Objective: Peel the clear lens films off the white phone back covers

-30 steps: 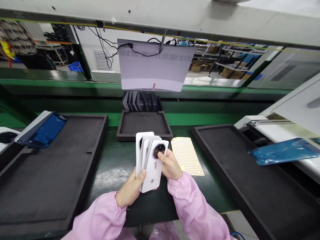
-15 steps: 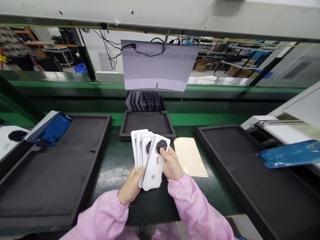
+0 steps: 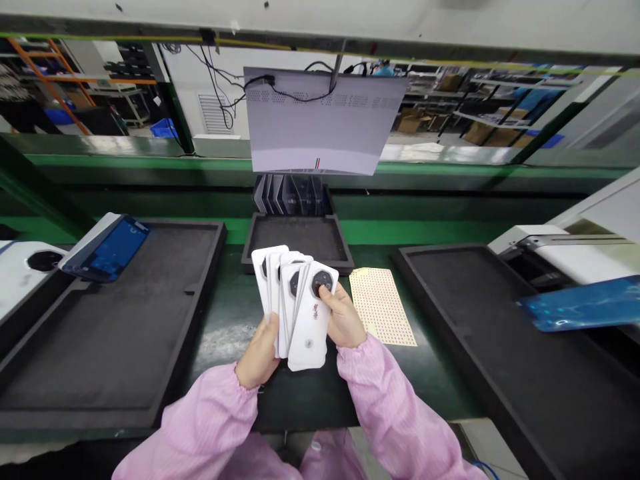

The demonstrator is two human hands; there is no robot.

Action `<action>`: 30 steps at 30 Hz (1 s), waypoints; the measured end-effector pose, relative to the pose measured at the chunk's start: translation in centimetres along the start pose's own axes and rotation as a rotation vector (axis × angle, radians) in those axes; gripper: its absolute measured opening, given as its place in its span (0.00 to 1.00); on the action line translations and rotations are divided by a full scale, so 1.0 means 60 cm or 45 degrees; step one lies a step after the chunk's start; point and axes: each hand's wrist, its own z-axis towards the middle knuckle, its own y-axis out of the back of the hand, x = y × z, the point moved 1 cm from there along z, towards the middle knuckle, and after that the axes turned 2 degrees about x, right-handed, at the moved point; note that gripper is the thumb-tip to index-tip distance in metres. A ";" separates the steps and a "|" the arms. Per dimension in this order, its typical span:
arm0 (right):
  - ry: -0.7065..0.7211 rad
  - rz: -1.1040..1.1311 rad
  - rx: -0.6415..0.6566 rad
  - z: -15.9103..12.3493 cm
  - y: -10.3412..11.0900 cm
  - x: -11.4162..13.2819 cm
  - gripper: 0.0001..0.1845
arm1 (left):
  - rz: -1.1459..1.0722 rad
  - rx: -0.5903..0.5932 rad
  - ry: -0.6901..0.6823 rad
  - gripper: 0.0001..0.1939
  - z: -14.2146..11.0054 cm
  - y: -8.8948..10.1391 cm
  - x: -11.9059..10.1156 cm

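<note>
A fan of several thin white phone back covers (image 3: 309,327), each with a dark round camera area at its top, is held upright over the middle of the bench. My left hand (image 3: 259,353) is closed on the left side of the fan, its thumb lying across the covers. On the right side, my right hand (image 3: 345,319) grips the front cover, thumb pressed on its dark camera area. Small dark lettering and a round mark show on that front cover. The fingers behind the covers are mostly hidden.
A sheet of small red-marked stickers (image 3: 383,307) lies right of my hands. Black trays stand at left (image 3: 100,347), right (image 3: 480,320) and centre back (image 3: 297,240), with dark upright sheets (image 3: 290,195) behind the last. Above them hangs a grey panel (image 3: 325,120).
The covers are fanned wider, with those on the left spread further left and more dark camera areas showing. Both hands keep their hold. The view has shifted slightly.
</note>
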 end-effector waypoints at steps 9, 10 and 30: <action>-0.028 -0.002 -0.012 0.003 0.006 0.002 0.17 | -0.113 0.209 0.308 0.34 0.002 0.008 -0.013; -0.016 -0.006 -0.022 0.004 0.007 -0.001 0.16 | -0.077 0.182 0.316 0.32 0.002 0.010 -0.012; 0.368 -0.824 0.434 -0.059 0.015 -0.015 0.47 | 0.918 0.357 -0.288 0.24 0.027 0.029 0.017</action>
